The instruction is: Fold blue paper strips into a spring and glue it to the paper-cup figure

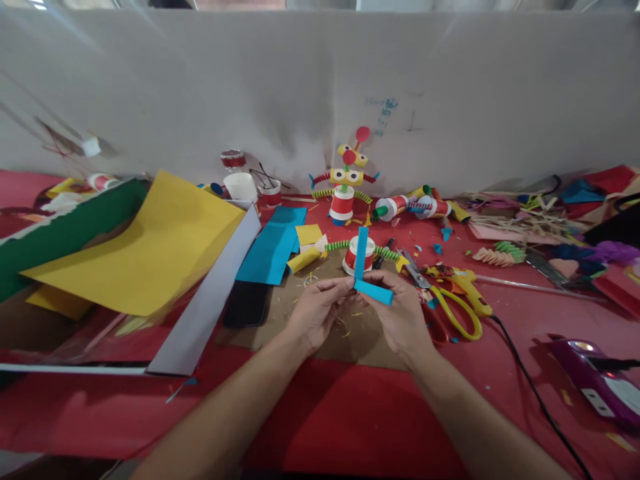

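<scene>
Two blue paper strips (374, 291) meet at a corner between my hands, one standing up and the other running to the right. My left hand (320, 308) pinches the corner where they join. Fingers of my right hand (397, 313) are closed on the strip that runs right. Just behind the strips stands a red and white paper cup (351, 257) with green folded paper arms spreading to both sides. A brown cardboard sheet (370, 347) with small scraps lies under my hands.
Yellow-handled scissors (457, 313) and a yellow glue gun (470, 287) lie right, its cord trailing forward near a purple power strip (595, 380). Left are blue paper (275, 247), a black phone (246, 305) and a box with yellow paper (165, 247). Finished-looking cup figures (343, 203) stand behind.
</scene>
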The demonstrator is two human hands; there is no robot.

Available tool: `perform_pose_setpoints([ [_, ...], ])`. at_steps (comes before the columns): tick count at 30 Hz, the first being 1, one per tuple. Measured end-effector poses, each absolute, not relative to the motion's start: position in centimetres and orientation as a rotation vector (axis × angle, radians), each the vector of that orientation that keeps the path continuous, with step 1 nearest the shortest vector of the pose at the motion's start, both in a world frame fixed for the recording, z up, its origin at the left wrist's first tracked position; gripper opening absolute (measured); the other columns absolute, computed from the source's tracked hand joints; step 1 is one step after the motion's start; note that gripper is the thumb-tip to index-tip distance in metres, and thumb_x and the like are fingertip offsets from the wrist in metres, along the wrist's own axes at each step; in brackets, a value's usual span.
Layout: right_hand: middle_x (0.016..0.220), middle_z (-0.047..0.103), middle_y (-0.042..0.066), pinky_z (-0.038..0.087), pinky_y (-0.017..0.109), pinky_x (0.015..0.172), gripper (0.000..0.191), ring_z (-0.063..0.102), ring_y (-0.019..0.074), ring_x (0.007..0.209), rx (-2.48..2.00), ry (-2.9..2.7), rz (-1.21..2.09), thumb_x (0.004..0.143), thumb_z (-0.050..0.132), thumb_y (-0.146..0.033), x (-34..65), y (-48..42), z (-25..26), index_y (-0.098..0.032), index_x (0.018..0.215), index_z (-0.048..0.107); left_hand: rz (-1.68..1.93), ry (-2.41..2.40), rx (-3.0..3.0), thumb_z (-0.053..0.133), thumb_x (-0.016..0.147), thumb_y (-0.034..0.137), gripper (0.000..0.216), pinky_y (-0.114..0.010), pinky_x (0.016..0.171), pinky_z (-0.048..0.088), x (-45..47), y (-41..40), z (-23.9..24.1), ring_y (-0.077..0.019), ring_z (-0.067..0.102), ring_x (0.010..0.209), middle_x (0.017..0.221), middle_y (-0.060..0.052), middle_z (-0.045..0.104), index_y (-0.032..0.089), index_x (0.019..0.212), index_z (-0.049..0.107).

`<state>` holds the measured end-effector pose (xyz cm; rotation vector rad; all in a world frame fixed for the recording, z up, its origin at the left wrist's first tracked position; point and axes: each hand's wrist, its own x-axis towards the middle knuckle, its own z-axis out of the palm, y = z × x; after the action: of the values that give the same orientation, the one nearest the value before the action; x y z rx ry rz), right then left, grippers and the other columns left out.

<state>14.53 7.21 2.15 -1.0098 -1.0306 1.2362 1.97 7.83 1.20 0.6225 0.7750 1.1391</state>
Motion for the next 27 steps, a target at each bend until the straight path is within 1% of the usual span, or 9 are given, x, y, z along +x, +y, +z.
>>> perform_pose_setpoints([
  [4, 0.064, 0.066, -0.003, 0.047, 0.026, 0.061, 0.003, 0.056, 0.0114, 0.059, -1.049, -1.105, 1.145, 0.07, 0.07, -0.023, 14.7, 7.3, 1.3, -0.021, 0.072, 0.07, 1.231, 0.769, 0.74, 0.07, 0.073, 0.027, 0.016, -0.025, 0.07, 0.05, 2.3, 7.9, 1.1, -0.0117, 0.062, 0.063, 0.072, -0.006, 0.071, 0.013, 0.08, 0.075],
  [6, 0.062, 0.066, -0.002, 0.047, 0.027, 0.061, 0.007, 0.057, 0.0122, 0.059, -1.094, -1.179, 1.087, 0.074, 0.067, -0.025, 14.7, 7.3, 1.0, -0.021, 0.071, 0.071, 1.283, 0.81, 0.761, 0.071, 0.072, 0.028, 0.017, -0.027, 0.069, 0.05, 2.4, 7.9, 1.0, -0.0122, 0.062, 0.062, 0.07, -0.005, 0.071, 0.013, 0.08, 0.074],
  [8, 0.069, 0.069, -0.001, 0.049, 0.029, 0.066, 0.009, 0.06, 0.0146, 0.065, -1.092, -1.235, 1.093, 0.076, 0.066, -0.027, 14.6, 7.3, 1.0, -0.022, 0.076, 0.072, 1.341, 0.877, 0.758, 0.072, 0.071, 0.029, 0.017, -0.027, 0.069, 0.05, 2.5, 7.8, 0.9, -0.0124, 0.062, 0.063, 0.069, -0.004, 0.07, 0.014, 0.078, 0.074],
  [10, 0.081, 0.072, 0.001, 0.05, 0.032, 0.074, 0.013, 0.064, 0.0178, 0.077, -1.034, -1.249, 1.156, 0.076, 0.065, -0.028, 14.5, 7.2, 1.2, -0.022, 0.085, 0.073, 1.392, 0.923, 0.762, 0.072, 0.07, 0.029, 0.016, -0.027, 0.072, 0.05, 2.6, 7.7, 0.8, -0.0131, 0.062, 0.068, 0.072, -0.004, 0.07, 0.014, 0.076, 0.073],
  [12, 0.086, 0.072, 0.002, 0.049, 0.033, 0.079, 0.015, 0.064, 0.0197, 0.083, -1.008, -1.235, 1.194, 0.077, 0.065, -0.029, 14.5, 7.1, 1.3, -0.022, 0.088, 0.073, 1.409, 0.921, 0.761, 0.072, 0.071, 0.028, 0.015, -0.027, 0.074, 0.05, 2.6, 7.6, 0.8, -0.0132, 0.063, 0.07, 0.074, -0.003, 0.069, 0.014, 0.075, 0.072],
  [16, 0.071, 0.069, 0.001, 0.047, 0.029, 0.066, 0.016, 0.06, 0.0163, 0.068, -1.126, -1.215, 1.12, 0.078, 0.065, -0.033, 14.6, 7.3, 1.0, -0.019, 0.074, 0.072, 1.367, 0.806, 0.686, 0.071, 0.071, 0.024, 0.009, -0.023, 0.073, 0.05, 2.6, 7.5, 1.0, -0.01, 0.062, 0.067, 0.073, -0.001, 0.069, 0.015, 0.072, 0.07],
  [18, 0.066, 0.067, -0.001, 0.045, 0.026, 0.061, 0.016, 0.057, 0.0141, 0.063, -1.138, -1.219, 1.107, 0.076, 0.066, -0.033, 14.8, 7.5, 0.8, -0.019, 0.071, 0.071, 1.358, 0.748, 0.651, 0.071, 0.071, 0.021, 0.005, -0.022, 0.073, 0.05, 2.5, 7.6, 1.1, -0.0089, 0.063, 0.067, 0.074, 0.0, 0.069, 0.016, 0.071, 0.07],
  [24, 0.07, 0.067, -0.001, 0.044, 0.026, 0.062, 0.013, 0.056, 0.0126, 0.064, -1.102, -1.157, 1.195, 0.071, 0.07, -0.029, 15.1, 8.0, 1.4, -0.02, 0.078, 0.072, 1.306, 0.753, 0.659, 0.073, 0.069, 0.021, 0.008, -0.026, 0.078, 0.051, 2.5, 7.5, 1.4, -0.0118, 0.065, 0.073, 0.077, -0.002, 0.071, 0.015, 0.074, 0.07],
  [27, 0.065, 0.064, -0.002, 0.042, 0.024, 0.058, 0.011, 0.053, 0.0113, 0.061, -1.071, -1.131, 1.197, 0.071, 0.07, -0.03, 15.1, 7.9, 1.8, -0.019, 0.073, 0.069, 1.318, 0.725, 0.65, 0.072, 0.071, 0.02, 0.008, -0.03, 0.081, 0.051, 2.6, 7.3, 1.5, -0.0138, 0.066, 0.075, 0.078, -0.002, 0.071, 0.015, 0.075, 0.069],
])
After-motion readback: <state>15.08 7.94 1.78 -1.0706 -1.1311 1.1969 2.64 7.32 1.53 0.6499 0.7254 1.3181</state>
